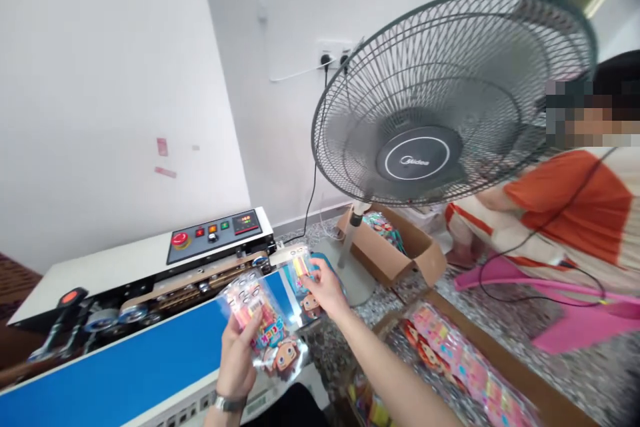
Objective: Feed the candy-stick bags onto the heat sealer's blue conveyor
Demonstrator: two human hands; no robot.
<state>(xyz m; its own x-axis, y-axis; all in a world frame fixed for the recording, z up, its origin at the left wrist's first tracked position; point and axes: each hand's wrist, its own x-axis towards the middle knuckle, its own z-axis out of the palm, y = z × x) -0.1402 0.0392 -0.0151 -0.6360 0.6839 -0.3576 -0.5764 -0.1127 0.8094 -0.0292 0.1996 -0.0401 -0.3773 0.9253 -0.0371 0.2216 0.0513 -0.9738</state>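
My left hand (238, 355), with a watch at its wrist, is closed on a stack of clear plastic packets (273, 328) printed with a cartoon figure and bright lettering. The thumb lies across the front of the top packet. My right hand (326, 292) pinches the upper part of another such packet (311, 307) over the far end of a blue conveyor belt (165, 353). Beside the belt runs the roller side of a sealing machine (135, 247). Its panel (215, 235) carries a red stop button, several small buttons and a lit display.
A large standing fan (425, 153) rises at the right, its base (357, 283) beyond my right hand. Open cardboard boxes of packets (383, 230) (465, 360) stand on the speckled floor. Another person in an orange and white top (580, 203) sits at the right near a pink plastic stool (575, 320).
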